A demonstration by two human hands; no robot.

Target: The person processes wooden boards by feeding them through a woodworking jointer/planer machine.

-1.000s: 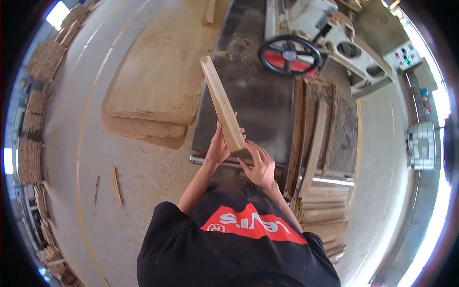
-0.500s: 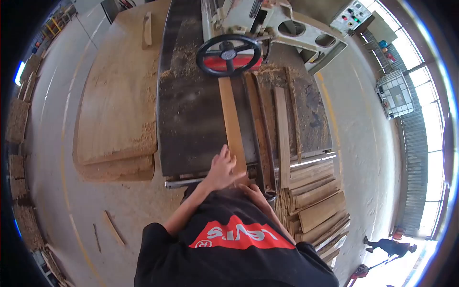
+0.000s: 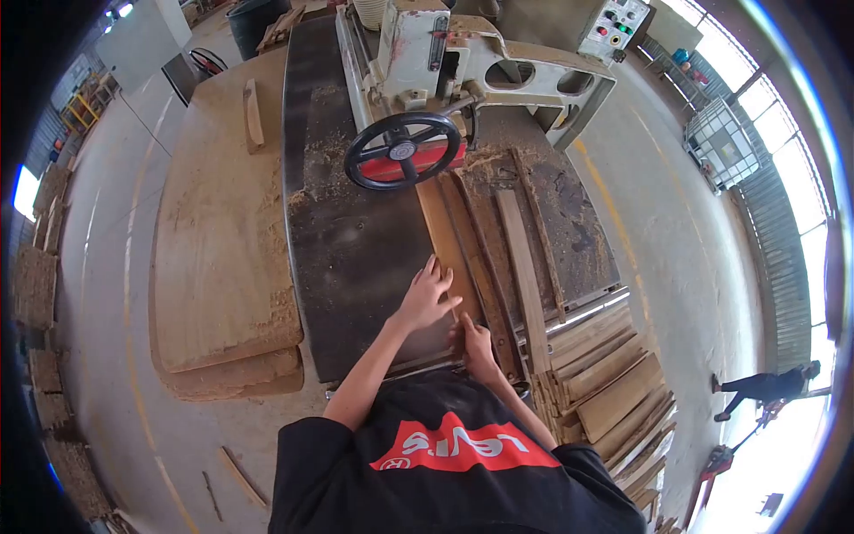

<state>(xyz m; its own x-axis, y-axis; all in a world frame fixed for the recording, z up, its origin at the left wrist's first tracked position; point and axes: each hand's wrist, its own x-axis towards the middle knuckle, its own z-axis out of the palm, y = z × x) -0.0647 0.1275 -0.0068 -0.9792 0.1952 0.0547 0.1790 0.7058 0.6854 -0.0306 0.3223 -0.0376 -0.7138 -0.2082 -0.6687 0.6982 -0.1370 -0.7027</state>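
Observation:
A narrow wooden plank (image 3: 438,222) lies lengthwise on the dark machine table (image 3: 347,267), its far end hidden beneath the black handwheel (image 3: 402,151). My left hand (image 3: 427,298) rests over the plank's left edge, fingers stretched and apart. At the near end of that plank is my right hand (image 3: 479,347), its thumb up and its fingers curled against the wood. Just right of the plank runs a long, rusty guide rail (image 3: 489,267). Another wooden strip (image 3: 523,267) lies beyond the rail.
Cut boards (image 3: 614,383) are stacked at the right of the table. Large sawdust-covered panels (image 3: 222,240) form a stack on the left. A control box (image 3: 614,27) with buttons stands at the back. Far right, a person (image 3: 765,384) is beside a red pallet jack (image 3: 719,460).
The plank has slid forward under the handwheel, so less of it shows. Both hands have moved forward over the table with it. My view has shifted, and the distant person has changed stance.

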